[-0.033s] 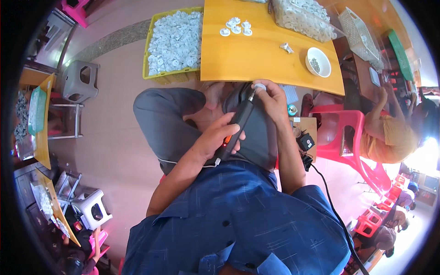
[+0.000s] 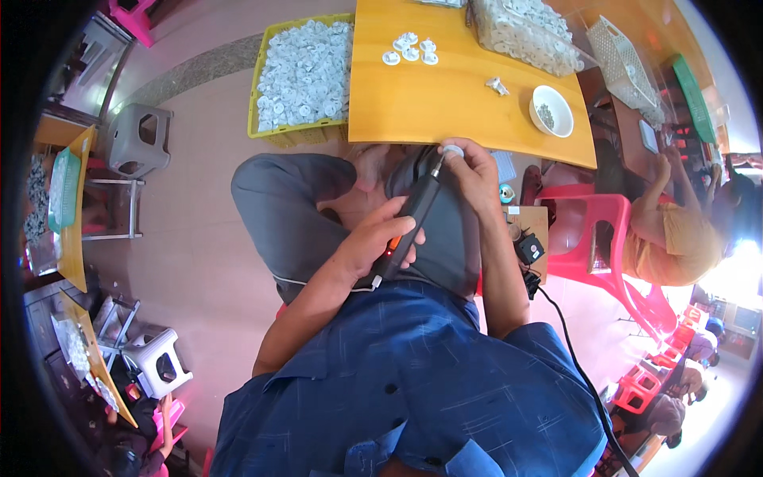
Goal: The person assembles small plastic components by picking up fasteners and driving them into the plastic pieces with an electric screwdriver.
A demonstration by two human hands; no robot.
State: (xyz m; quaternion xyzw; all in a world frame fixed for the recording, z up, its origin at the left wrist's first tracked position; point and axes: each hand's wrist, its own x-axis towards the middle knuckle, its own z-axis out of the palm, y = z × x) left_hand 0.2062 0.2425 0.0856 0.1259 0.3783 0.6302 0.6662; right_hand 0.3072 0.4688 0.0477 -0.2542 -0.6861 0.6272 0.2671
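Observation:
My left hand (image 2: 380,237) is wrapped round a black electric screwdriver (image 2: 423,199) with an orange switch and a small red light. Its metal bit points up and away from me, against a small round white plastic part (image 2: 453,150). That part is pinched between the thumb and fingers of my right hand (image 2: 477,171), just off the near edge of the yellow-brown table (image 2: 461,115). My fingers hide most of the part. On the table lie several similar white parts (image 2: 410,54) in a cluster, and a separate white piece (image 2: 497,86) sits to their right.
A white bowl (image 2: 563,119) of small grey metal pieces stands at the table's right. Left of the table is a yellow crate (image 2: 254,111) full of white parts; a clear bin (image 2: 524,49) holds more. A pink chair (image 2: 612,211) and a seated person in yellow (image 2: 675,238) are to the right.

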